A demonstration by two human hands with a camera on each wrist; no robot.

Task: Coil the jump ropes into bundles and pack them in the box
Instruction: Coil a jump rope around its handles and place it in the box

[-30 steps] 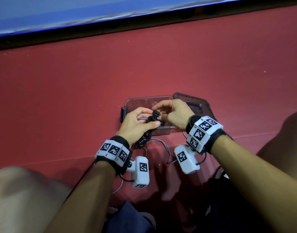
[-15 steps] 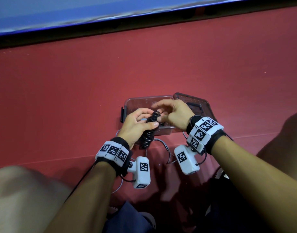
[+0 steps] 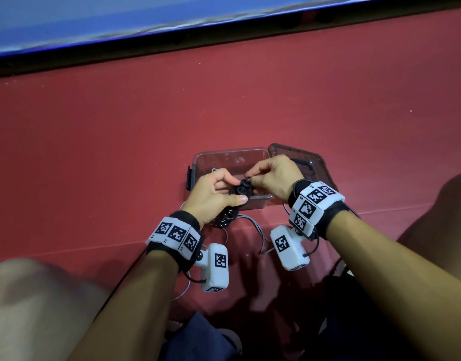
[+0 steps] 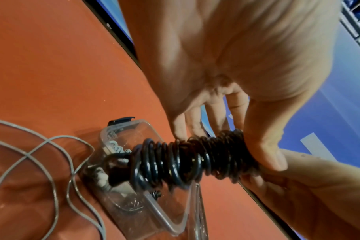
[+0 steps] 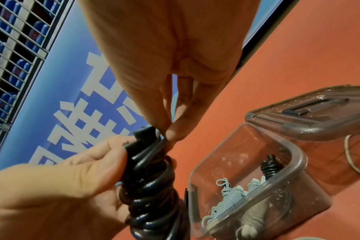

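Gripping the black rope bundle (image 3: 236,198) between them, both hands clamp it above the box (image 3: 198,162).

The left hand (image 3: 213,194) covers the middle of the black coiled rope (image 4: 191,160), the box's (image 5: 296,155) near wall blurs the bundles inside, and the grey cord (image 4: 51,162) runs off the picture's edge.

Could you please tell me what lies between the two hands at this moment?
The black coiled jump rope: the left hand grips its wound body, the right hand pinches its top end. The right wrist view shows this best.
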